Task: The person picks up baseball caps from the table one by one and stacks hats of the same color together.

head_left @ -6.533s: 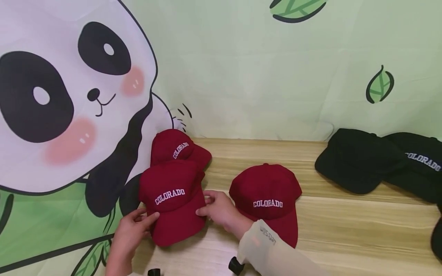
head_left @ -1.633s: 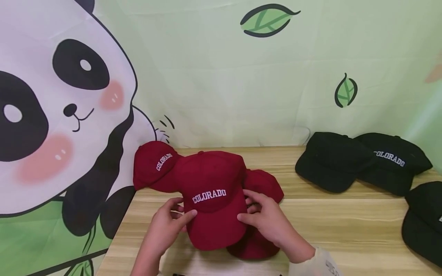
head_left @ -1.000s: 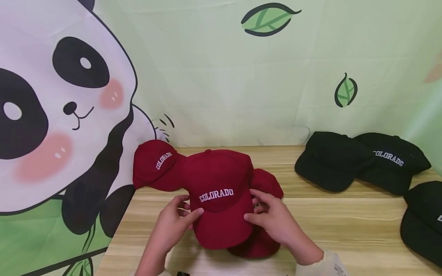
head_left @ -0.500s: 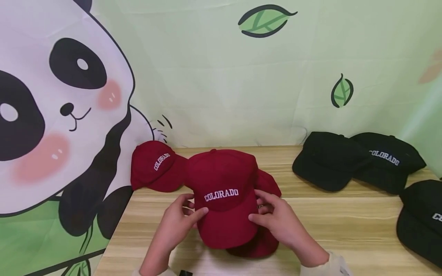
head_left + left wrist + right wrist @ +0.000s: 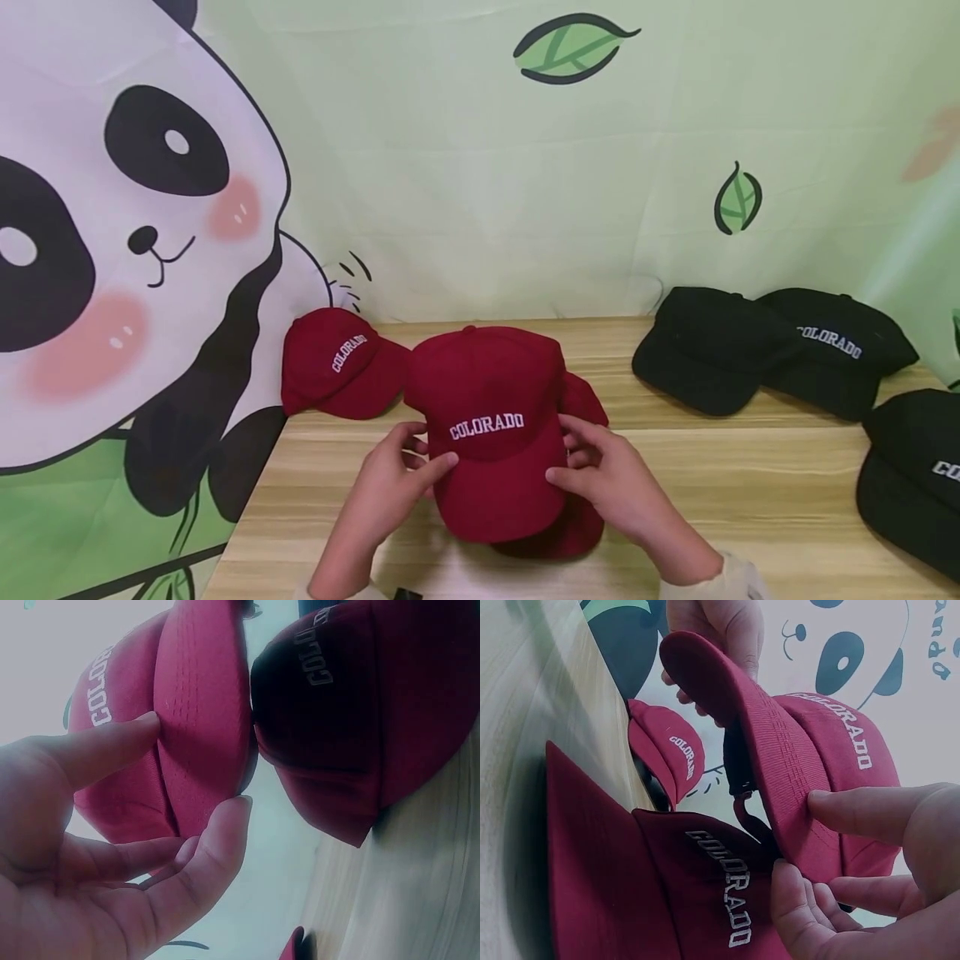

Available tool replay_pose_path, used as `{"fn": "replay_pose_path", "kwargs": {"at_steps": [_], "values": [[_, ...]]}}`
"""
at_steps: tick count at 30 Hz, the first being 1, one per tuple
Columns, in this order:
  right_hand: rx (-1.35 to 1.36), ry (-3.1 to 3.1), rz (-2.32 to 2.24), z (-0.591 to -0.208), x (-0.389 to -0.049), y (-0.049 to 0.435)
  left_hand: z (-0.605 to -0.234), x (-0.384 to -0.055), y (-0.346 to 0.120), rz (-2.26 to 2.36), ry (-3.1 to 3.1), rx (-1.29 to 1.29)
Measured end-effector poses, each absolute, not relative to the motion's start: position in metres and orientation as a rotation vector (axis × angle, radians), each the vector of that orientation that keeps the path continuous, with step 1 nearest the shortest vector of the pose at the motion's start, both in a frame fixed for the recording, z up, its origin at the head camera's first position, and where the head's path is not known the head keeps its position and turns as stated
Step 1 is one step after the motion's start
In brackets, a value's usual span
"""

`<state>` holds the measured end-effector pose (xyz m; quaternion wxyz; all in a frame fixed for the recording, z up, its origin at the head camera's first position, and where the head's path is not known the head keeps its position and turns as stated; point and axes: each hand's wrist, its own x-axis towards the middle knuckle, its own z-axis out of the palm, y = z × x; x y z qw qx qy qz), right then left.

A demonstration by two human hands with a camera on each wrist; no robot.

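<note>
Both hands hold a dark red baseball cap lettered COLORADO, its brim facing me. My left hand pinches the left edge near the brim, thumb on top and fingers underneath. On the opposite edge my right hand has the same pinch. Below the held cap, and mostly covered by it in the head view, a second red cap rests on the table. The right wrist view shows the held cap raised above this lower cap. A third red cap sits at the back left corner.
Two black caps overlap at the back right of the wooden table. Another black cap lies nearer on the right, cut off by the frame. A panda-print cloth hangs behind and along the left side.
Earlier, the cap between my hands overlapped the back left red cap. It has since moved right, over the other red cap. During the last second it has shifted slightly further right, both hands keeping their grip.
</note>
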<state>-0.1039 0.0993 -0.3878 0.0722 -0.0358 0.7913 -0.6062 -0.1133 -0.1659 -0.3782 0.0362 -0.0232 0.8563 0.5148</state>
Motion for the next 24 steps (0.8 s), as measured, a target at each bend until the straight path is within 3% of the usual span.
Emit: {"fn": "replay_pose_path", "kwargs": {"at_steps": [24], "values": [[-0.068,2.344,-1.832,-0.392,-0.098,0.112,-0.381,-0.113,-0.156,1.553,2.629,-0.004]]}}
